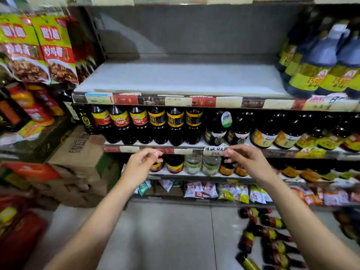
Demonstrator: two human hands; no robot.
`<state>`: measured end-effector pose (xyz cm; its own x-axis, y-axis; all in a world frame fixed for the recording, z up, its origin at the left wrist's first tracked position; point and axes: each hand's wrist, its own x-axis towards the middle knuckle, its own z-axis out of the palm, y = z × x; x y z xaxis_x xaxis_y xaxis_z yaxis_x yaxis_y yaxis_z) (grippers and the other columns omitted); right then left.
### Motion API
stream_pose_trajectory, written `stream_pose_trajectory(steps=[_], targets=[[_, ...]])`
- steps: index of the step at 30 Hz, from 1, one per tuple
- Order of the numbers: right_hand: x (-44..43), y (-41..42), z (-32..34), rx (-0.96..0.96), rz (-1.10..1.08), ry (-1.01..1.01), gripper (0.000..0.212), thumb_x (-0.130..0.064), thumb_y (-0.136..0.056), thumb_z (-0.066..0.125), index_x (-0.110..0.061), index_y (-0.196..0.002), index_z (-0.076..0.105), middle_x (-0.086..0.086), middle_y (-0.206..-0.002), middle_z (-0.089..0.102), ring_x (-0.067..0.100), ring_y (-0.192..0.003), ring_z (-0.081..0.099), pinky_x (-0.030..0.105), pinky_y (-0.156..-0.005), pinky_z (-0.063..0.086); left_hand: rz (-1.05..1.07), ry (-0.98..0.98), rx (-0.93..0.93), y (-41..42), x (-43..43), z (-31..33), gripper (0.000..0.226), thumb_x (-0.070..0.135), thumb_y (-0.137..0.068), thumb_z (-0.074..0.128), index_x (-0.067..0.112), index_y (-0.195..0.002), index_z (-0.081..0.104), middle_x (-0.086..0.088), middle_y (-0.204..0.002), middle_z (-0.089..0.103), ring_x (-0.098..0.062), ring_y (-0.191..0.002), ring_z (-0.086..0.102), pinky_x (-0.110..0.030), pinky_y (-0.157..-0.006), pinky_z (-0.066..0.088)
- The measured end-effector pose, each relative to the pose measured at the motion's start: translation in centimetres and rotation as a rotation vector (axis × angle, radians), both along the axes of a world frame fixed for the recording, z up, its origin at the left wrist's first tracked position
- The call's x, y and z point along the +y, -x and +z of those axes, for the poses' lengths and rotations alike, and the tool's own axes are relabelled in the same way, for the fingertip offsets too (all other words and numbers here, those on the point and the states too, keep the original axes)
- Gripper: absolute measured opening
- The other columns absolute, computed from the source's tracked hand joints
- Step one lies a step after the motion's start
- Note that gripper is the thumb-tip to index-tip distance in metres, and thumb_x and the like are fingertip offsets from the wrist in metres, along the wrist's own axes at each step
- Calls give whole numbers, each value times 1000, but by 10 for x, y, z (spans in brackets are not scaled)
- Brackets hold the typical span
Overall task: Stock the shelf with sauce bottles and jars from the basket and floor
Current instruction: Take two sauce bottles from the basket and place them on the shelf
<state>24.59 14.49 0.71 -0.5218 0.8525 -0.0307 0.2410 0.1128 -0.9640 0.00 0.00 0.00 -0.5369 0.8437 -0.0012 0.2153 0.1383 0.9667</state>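
Note:
A white shelf board (181,78) at chest height is bare across its middle, with large dark bottles (321,63) at its right end. Several dark sauce bottles with red and yellow labels (266,234) lie on the grey floor at the lower right. My left hand (143,165) and my right hand (246,159) are raised side by side in front of the lower shelves. Both hold nothing; their fingers are loosely curled and apart. No basket is in sight.
Rows of dark sauce bottles (155,123) fill the shelf under the bare board, with jars (202,164) and packets (224,191) lower down. Cardboard boxes (78,162) are stacked at the left, under hanging sauce pouches (39,49). Red packages (17,230) sit at the lower left.

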Motion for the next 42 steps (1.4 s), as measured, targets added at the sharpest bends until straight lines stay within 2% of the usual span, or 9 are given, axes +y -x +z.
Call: stream_pose_trajectory(steps=[3, 6, 10, 13, 17, 22, 27, 32, 42], targets=[[-1, -5, -12, 13, -18, 48, 9, -16, -88, 59, -20, -86, 66, 4, -84, 70, 2, -64, 62, 21, -65, 48, 31, 16, -47, -5, -10, -12, 26, 2, -93, 45, 16, -79, 61, 1, -79, 63, 5, -65, 63, -8, -57, 48], [-7, -4, -28, -27, -15, 75, 8, -18, -87, 59, -15, -87, 67, 2, -83, 70, 0, -62, 62, 11, -61, 48, 53, 47, -94, -12, -25, -29, 27, 3, -94, 43, 17, -78, 60, 2, -81, 63, 9, -63, 62, -7, -56, 46], [-14, 11, -38, -33, 43, 130, 8, -16, -88, 59, -18, -84, 66, 3, -83, 68, 0, -63, 61, 11, -59, 48, 146, 48, -187, -14, -43, -40, 29, 0, -94, 44, 15, -74, 59, 6, -80, 64, 7, -60, 62, -8, -55, 47], [-21, 26, -43, -69, 97, 120, 8, -18, -88, 59, -17, -85, 66, -2, -78, 68, 0, -64, 61, 10, -59, 47, 210, 66, -224, -10, -59, -46, 28, -1, -94, 44, 14, -74, 58, 12, -66, 68, 6, -58, 62, -9, -54, 46], [-32, 58, -46, -89, 178, 150, 9, -14, -89, 58, -15, -86, 67, -4, -74, 68, -1, -60, 61, 16, -62, 51, 318, 59, -239, 5, -91, -49, 25, 4, -94, 45, 15, -77, 60, 11, -73, 69, 5, -62, 62, -19, -65, 47], [-56, 109, -50, -109, 316, 185, 11, -15, -90, 57, -19, -85, 65, -4, -79, 69, 5, -67, 64, 22, -67, 51, 471, 27, -233, 29, -138, -50, 26, 7, -94, 45, 18, -76, 60, 18, -63, 68, 5, -62, 63, -11, -61, 46], [-84, 166, -53, -126, 409, 197, 10, -16, -90, 58, -19, -83, 65, -10, -70, 69, -1, -61, 62, 9, -56, 46, 639, 10, -262, 55, -182, -55, 28, 6, -93, 46, 19, -72, 59, 18, -63, 69, -6, -68, 63, -17, -63, 46], [-127, 238, -51, -151, 558, 188, 9, -17, -88, 60, -19, -82, 66, 0, -83, 68, -2, -62, 62, 14, -63, 47, 727, -6, -238, 93, -239, -55, 24, 6, -95, 43, 15, -78, 57, 3, -82, 63, 4, -61, 61, -13, -60, 45], [-195, 347, -56, -173, 739, 224, 14, -10, -90, 56, -2, -100, 62, 5, -83, 66, -2, -56, 62, 7, -53, 43, 983, -43, -230, 145, -333, -60, 22, 7, -94, 45, 15, -80, 60, 11, -71, 68, 1, -66, 63, -10, -60, 47]])
